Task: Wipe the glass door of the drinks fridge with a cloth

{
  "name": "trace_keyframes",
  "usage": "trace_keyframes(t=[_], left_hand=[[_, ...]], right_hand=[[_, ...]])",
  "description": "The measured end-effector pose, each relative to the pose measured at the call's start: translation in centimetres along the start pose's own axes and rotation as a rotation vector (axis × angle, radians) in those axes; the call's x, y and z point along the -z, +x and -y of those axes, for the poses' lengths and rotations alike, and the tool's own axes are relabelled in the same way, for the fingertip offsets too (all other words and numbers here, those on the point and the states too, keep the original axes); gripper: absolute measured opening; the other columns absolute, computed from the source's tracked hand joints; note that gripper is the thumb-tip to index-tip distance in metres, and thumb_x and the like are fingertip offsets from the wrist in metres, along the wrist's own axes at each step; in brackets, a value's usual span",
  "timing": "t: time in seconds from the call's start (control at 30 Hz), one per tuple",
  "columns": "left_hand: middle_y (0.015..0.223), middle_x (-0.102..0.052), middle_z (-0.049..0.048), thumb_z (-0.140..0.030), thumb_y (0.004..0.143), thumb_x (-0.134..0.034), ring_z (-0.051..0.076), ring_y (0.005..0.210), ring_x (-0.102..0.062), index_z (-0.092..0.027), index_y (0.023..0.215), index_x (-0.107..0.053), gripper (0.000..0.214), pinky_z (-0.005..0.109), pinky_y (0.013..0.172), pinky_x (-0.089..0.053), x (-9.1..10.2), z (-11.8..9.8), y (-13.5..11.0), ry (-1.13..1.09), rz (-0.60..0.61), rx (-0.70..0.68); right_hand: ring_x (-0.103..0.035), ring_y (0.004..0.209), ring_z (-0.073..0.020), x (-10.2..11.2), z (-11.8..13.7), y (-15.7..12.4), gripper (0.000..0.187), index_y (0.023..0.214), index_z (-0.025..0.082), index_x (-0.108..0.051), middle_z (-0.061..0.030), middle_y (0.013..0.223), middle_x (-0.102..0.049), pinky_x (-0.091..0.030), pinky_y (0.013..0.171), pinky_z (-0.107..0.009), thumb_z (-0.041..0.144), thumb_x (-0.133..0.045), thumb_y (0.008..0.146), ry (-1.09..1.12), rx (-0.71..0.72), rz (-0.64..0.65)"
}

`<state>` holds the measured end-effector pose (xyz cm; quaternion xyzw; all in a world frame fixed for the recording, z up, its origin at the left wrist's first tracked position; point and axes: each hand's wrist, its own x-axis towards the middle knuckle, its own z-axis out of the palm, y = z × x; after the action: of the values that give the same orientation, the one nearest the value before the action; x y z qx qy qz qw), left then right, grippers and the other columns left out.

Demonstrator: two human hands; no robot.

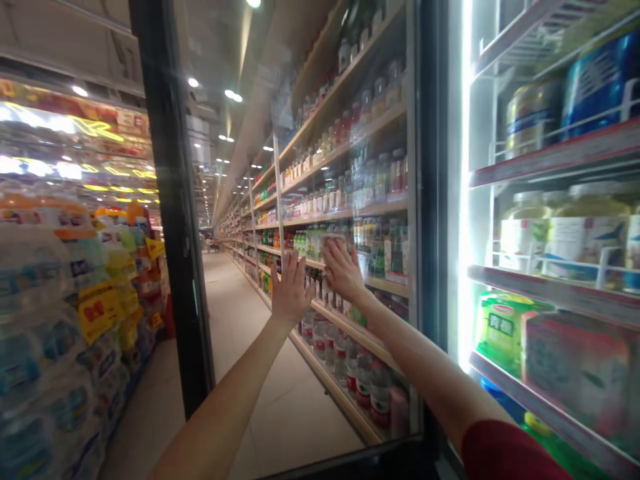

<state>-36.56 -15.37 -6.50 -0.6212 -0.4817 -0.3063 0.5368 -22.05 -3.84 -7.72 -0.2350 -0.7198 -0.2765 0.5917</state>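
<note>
The glass door point(240, 320) of a lit fridge stands open in front of me, with a dark frame around it. My left hand point(291, 290) lies flat against the pane, fingers spread and nothing in it. Just to its right, my right hand point(344, 270) is pressed to the glass with fingers bent and close together. A pale cloth point(332, 237) shows as a thin blurred edge at these fingertips; most of it is hidden under the hand. Faint smears and reflections cross the glass above both hands.
Fridge shelves point(550, 283) with bottles, cans and cartons are close on the right. Stacked packs of bottles point(45, 347) stand on the left. Long drink shelves point(345, 213) and the tiled aisle floor point(280, 407) appear in the pane.
</note>
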Motion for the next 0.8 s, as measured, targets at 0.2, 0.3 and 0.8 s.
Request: trace_keyframes(t=[0.2, 0.3, 0.8], left_hand=[[0.148, -0.036, 0.0189, -0.031, 0.088, -0.047, 0.028, 0.141, -0.028, -0.011, 0.143, -0.033, 0.06, 0.051, 0.117, -0.006, -1.0, -2.1, 0.2, -0.005, 0.013, 0.006], [0.148, -0.036, 0.0183, -0.03, 0.088, -0.047, 0.027, 0.141, -0.029, -0.011, 0.143, -0.034, 0.06, 0.051, 0.117, -0.007, -1.6, -3.8, 0.5, -0.023, 0.027, -0.031], [0.146, -0.039, 0.0184, -0.032, 0.09, -0.045, 0.026, 0.141, -0.028, -0.01, 0.142, -0.036, 0.057, 0.05, 0.117, -0.005, -3.4, -7.5, -1.7, -0.063, 0.088, -0.117]], right_hand=[[-0.026, 0.141, -0.027, 1.6, -7.7, -2.4, 0.056, 0.144, 0.014, -0.036, -0.0141, 0.149, -0.036, -0.019, 0.111, -0.057, 0.024, -0.032, 0.089, -0.072, -0.501, -0.156], [-0.025, 0.141, -0.0264, 1.3, -6.5, -3.1, 0.055, 0.142, 0.014, -0.039, -0.0137, 0.147, -0.038, -0.019, 0.113, -0.055, 0.023, -0.034, 0.088, -0.06, -0.342, -0.11], [-0.024, 0.141, -0.0284, 0.8, -7.4, -10.5, 0.06, 0.147, 0.013, -0.029, -0.0176, 0.149, -0.034, -0.025, 0.109, -0.055, 0.024, -0.036, 0.088, -0.123, -0.449, -0.105]])
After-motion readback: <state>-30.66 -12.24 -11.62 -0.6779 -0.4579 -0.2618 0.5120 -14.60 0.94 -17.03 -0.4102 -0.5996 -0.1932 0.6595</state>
